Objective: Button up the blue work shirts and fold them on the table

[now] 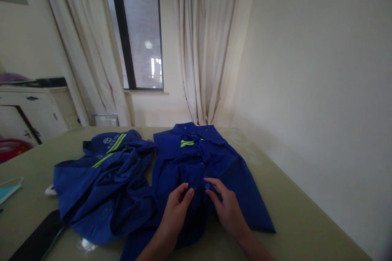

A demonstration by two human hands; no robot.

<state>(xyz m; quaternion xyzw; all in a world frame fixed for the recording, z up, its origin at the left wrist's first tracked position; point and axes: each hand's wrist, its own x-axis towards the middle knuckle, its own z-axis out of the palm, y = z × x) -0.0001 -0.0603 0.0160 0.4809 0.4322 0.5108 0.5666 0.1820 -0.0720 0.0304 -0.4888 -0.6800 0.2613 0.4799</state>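
Note:
A dark blue work jacket lies front up on the table, its collar away from me and its front partly open, with a yellow-green stripe showing inside the opening. Near the lower front, my left hand pinches the jacket's cloth between thumb and fingers. My right hand grips the opposite front edge, thumb and forefinger on either side of a round button. Left of this jacket is a second blue garment, crumpled, with yellow-green stripes and a pale printed emblem; neither hand touches it.
A black phone and a light blue face mask lie on the greenish table at the left. The wall runs along the right table edge. Curtains and a window stand behind, a white cabinet at far left.

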